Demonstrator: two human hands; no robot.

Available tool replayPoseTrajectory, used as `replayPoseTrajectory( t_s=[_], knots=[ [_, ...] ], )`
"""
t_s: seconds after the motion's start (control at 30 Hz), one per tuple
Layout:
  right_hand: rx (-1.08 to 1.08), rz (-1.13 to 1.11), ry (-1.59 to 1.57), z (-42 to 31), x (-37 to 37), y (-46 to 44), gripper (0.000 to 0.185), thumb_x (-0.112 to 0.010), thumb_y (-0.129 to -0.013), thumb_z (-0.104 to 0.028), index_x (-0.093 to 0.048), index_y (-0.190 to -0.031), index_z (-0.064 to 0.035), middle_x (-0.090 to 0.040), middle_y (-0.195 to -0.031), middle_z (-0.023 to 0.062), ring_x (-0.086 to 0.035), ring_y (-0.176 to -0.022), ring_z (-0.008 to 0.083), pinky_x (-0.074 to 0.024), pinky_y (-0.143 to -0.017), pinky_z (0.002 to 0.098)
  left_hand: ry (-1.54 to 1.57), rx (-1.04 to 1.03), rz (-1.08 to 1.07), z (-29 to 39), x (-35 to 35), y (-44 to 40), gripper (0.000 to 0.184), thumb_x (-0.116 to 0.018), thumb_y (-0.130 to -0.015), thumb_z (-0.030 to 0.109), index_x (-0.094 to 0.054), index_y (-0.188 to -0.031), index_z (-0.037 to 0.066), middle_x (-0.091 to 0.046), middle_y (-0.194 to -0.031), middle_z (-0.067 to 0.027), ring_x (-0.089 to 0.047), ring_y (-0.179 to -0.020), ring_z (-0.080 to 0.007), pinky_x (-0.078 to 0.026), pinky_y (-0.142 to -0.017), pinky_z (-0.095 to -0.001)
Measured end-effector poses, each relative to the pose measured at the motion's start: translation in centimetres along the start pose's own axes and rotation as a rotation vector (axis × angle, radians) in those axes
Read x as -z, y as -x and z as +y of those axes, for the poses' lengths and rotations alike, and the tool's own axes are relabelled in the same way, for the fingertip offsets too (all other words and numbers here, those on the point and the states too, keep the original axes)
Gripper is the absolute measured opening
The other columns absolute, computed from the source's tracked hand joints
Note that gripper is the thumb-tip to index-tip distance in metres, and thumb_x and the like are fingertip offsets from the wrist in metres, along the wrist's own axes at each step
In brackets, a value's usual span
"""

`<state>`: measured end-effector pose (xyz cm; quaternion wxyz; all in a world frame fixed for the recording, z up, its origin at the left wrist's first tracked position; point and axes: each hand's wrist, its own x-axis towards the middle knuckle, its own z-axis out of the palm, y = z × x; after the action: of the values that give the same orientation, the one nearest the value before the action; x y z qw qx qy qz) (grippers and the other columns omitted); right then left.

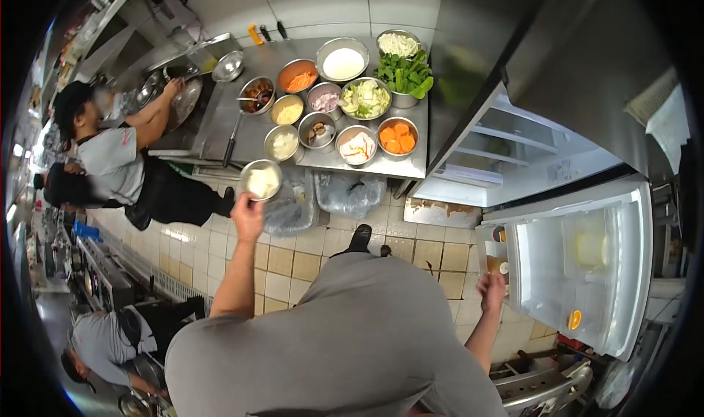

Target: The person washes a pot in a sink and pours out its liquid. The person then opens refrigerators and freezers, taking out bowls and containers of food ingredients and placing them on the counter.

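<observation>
My left hand (248, 215) grips the rim of a round metal bowl (262, 180) with pale, whitish pieces in it. The bowl is held just off the front edge of the steel counter (220, 124). On the right, the refrigerator door (579, 263) stands wide open. My right hand (493, 292) is at this door's near edge with its fingers curled; the exact contact is hard to see. Close to the held bowl, on the counter, are a bowl of white pieces (281, 144) and a long dark-handled utensil (231, 142).
Several metal bowls stand on the counter, among them carrot slices (397, 137), cut cabbage (364, 99) and leafy greens (405, 75). Plastic-lined bins (350, 196) are under the counter edge. One co-worker (110, 153) stands at the left; another (117, 344) is at lower left.
</observation>
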<state>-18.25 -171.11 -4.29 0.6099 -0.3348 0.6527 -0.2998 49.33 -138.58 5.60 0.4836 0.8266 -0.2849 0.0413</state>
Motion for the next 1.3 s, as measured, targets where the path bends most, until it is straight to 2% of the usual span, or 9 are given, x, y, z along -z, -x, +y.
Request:
replayPoseTrajectory(
  t_s=[0.2, 0.43, 0.63, 0.73, 0.87, 1.0, 1.07, 1.2, 1.3],
  knots=[
    [0.386, -0.109, -0.238, -19.8, -12.7, 2.2, 0.04, -0.062, -0.1, -0.031, -0.057, -0.132, -0.007, -0.068, -0.113, 0.0084, -0.067, -0.088, 0.0149, -0.0549, -0.071, 0.0272, -0.325, 0.039, 0.192, -3.6, 2.8, -8.9, 0.023, -0.077, -0.082, 0.01, -0.06, -0.093, 0.0, -0.066, -0.086, -0.0148, -0.061, -0.077, -0.0292, -0.051, -0.077, -0.0373],
    [0.743, -0.041, -0.334, -37.1, -17.6, -0.5, 0.036, -0.059, -0.102, -0.031, -0.057, -0.126, -0.0048, -0.067, -0.111, 0.0108, -0.068, -0.092, 0.0204, -0.0579, -0.077, 0.0327, -0.283, 0.089, 0.127, -11.2, -3.0, -15.2, 0.027, -0.077, -0.085, 0.01, -0.055, -0.094, 0.0, -0.059, -0.089, -0.0098, -0.053, -0.083, -0.0235, -0.048, -0.083, -0.0395],
    [0.777, 0.117, -0.383, -45.0, -16.6, -6.2, 0.022, -0.057, -0.096, -0.018, -0.062, -0.111, -0.0012, -0.066, -0.106, 0.0114, -0.068, -0.091, 0.0226, -0.0576, -0.077, 0.0353, -0.312, 0.041, -0.093, -12.1, -4.9, -17.0, 0.067, -0.067, -0.087, 0.001, -0.036, -0.147, 0.006, -0.053, -0.137, -0.0212, -0.056, -0.122, -0.0359, -0.043, -0.103, -0.0428],
    [1.149, 0.545, 0.267, -47.5, -16.0, -14.5, 0.023, -0.059, -0.096, -0.019, -0.063, -0.11, -0.0017, -0.067, -0.1, 0.0097, -0.066, -0.093, 0.0196, -0.056, -0.077, 0.0383, -0.204, 0.066, -0.012, -9.6, -4.3, -14.6, 0.08, -0.067, -0.088, 0.003, -0.024, -0.155, 0.007, -0.045, -0.147, -0.0253, -0.051, -0.131, -0.0376, -0.039, -0.108, -0.0442],
    [0.846, -0.132, -0.394, -50.8, -16.1, -17.8, 0.049, -0.055, -0.098, -0.041, -0.059, -0.132, -0.0057, -0.063, -0.133, 0.0119, -0.061, -0.117, 0.0281, -0.0511, -0.094, 0.0422, -0.234, 0.257, 0.215, -7.0, -4.2, -6.7, 0.081, -0.07, -0.088, 0.005, -0.023, -0.153, 0.002, -0.036, -0.15, -0.0278, -0.046, -0.132, -0.0388, -0.037, -0.111, -0.0449],
    [0.716, -0.498, -0.597, -53.4, -15.6, -14.7, 0.046, -0.054, -0.098, -0.04, -0.06, -0.13, -0.0061, -0.064, -0.13, 0.0117, -0.061, -0.115, 0.0273, -0.0515, -0.093, 0.0421, -0.079, 0.346, 0.235, -9.4, -6.1, 6.8, 0.08, -0.068, -0.087, 0.001, -0.021, -0.152, 0.002, -0.044, -0.144, -0.0229, -0.049, -0.127, -0.0368, -0.037, -0.112, -0.0402],
    [0.664, -0.638, -0.654, -54.5, -15.4, -13.2, 0.045, -0.054, -0.099, -0.039, -0.06, -0.129, -0.0063, -0.064, -0.128, 0.0116, -0.061, -0.114, 0.027, -0.0516, -0.093, 0.0421, -0.016, 0.566, 0.103, -13.7, -6.5, 14.9, 0.083, -0.065, -0.088, 0.0, -0.015, -0.154, 0.008, -0.046, -0.14, -0.0212, -0.051, -0.123, -0.0336, -0.039, -0.11, -0.0459],
    [0.542, -0.896, -0.706, -55.0, -15.9, -9.9, 0.042, -0.053, -0.1, -0.038, -0.06, -0.127, -0.0067, -0.065, -0.125, 0.0114, -0.062, -0.112, 0.0262, -0.052, -0.093, 0.0421, 0.178, 1.317, -0.307, -1.6, -4.4, 30.1, 0.087, -0.062, -0.092, 0.006, -0.006, -0.156, 0.022, -0.047, -0.143, -0.0226, -0.053, -0.123, -0.0377, -0.053, -0.086, -0.0591],
    [0.475, -1.041, -0.729, -54.5, -15.2, -7.6, 0.04, -0.053, -0.1, -0.037, -0.061, -0.126, -0.007, -0.065, -0.122, 0.0112, -0.062, -0.111, 0.0256, -0.0523, -0.093, 0.0421, 0.195, 1.303, -0.465, -9.3, -1.2, 45.4, 0.083, -0.062, -0.094, 0.011, -0.01, -0.157, 0.027, -0.055, -0.138, -0.021, -0.053, -0.123, -0.0443, -0.054, -0.079, -0.0602]
  ],
)
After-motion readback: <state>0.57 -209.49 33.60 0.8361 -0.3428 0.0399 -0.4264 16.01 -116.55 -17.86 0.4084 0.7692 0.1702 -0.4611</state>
